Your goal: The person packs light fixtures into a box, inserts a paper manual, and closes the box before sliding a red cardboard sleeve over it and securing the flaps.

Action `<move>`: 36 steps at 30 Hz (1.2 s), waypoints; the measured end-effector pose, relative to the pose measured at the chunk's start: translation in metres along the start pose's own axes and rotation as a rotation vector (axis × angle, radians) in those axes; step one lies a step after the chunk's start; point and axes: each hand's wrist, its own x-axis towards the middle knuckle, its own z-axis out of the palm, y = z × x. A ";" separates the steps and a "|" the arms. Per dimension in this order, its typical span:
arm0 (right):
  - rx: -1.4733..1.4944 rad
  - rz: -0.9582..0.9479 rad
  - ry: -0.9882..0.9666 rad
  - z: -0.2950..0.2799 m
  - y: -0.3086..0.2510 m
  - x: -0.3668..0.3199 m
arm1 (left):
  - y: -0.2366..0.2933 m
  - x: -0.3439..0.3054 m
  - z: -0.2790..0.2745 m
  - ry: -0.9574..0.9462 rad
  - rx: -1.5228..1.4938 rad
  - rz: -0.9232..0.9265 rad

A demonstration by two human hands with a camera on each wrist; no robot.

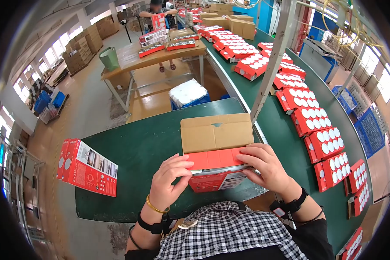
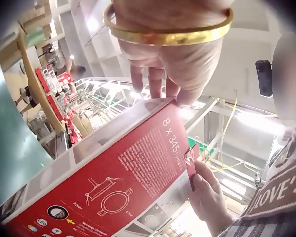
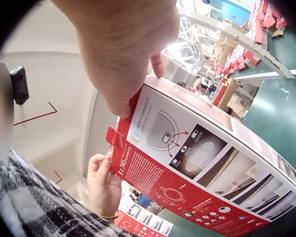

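Observation:
A red printed box [image 1: 212, 181] stands on the green table in front of the person, its cardboard lid [image 1: 216, 133] raised at the back and a red flap [image 1: 215, 159] lying across the top. The left hand [image 1: 171, 180] rests its fingers on the left end of the flap, thumb lower at the box's corner. On the right end, the right hand [image 1: 266, 168] lays its fingers over the flap edge, thumb by the side. In the left wrist view the left hand [image 2: 172, 64] touches the box's top edge; in the right wrist view the right hand [image 3: 128, 54] holds a top corner.
Two red boxes [image 1: 91, 167] stand together at the table's left edge. A conveyor [image 1: 264, 112] on the right carries several red boxes with white discs. A metal post [image 1: 275, 60] rises beyond the open box. Another person [image 1: 158, 13] stands behind a wooden table [image 1: 134, 60].

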 end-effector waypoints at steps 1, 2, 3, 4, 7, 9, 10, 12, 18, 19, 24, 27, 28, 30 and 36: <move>-0.014 0.000 0.002 0.001 -0.001 -0.001 | 0.002 0.001 -0.002 -0.001 0.002 -0.002; -0.028 0.002 0.003 0.001 -0.002 -0.002 | 0.006 0.003 -0.005 -0.052 0.073 0.030; -0.025 0.004 0.004 0.002 -0.002 -0.003 | 0.011 0.006 -0.008 -0.105 0.143 0.063; -0.018 0.001 0.009 0.002 -0.002 -0.004 | 0.018 0.010 -0.011 -0.109 0.143 0.062; -0.009 -0.017 0.009 0.003 0.000 -0.008 | 0.029 0.017 -0.015 -0.203 0.257 0.060; -0.010 -0.024 0.007 0.005 0.002 -0.013 | 0.027 0.015 -0.017 -0.224 0.301 0.124; -0.012 -0.048 0.016 0.006 0.002 -0.015 | 0.024 0.011 -0.015 -0.225 0.297 0.131; -0.021 -0.069 0.029 0.007 0.002 -0.019 | 0.019 0.002 -0.010 -0.210 0.281 0.096; 0.025 -0.045 0.014 0.005 -0.001 -0.024 | 0.030 0.006 0.008 -0.186 0.269 0.093; 0.017 -0.047 0.011 0.002 0.003 -0.023 | 0.028 0.004 0.012 -0.179 0.265 0.096; 0.573 0.471 0.501 0.017 0.026 0.010 | 0.028 -0.003 0.015 -0.103 0.263 0.073; 1.119 0.592 0.313 0.015 0.028 0.014 | 0.029 -0.004 0.020 -0.051 0.252 0.076; 1.120 0.583 0.295 0.007 0.024 0.012 | 0.027 -0.007 0.022 -0.037 0.260 0.067; 0.757 0.176 0.063 -0.013 0.008 -0.004 | 0.026 -0.015 0.029 0.014 0.190 0.017; 0.291 -0.046 0.044 0.002 -0.010 -0.028 | 0.027 -0.052 0.039 0.294 0.347 -0.012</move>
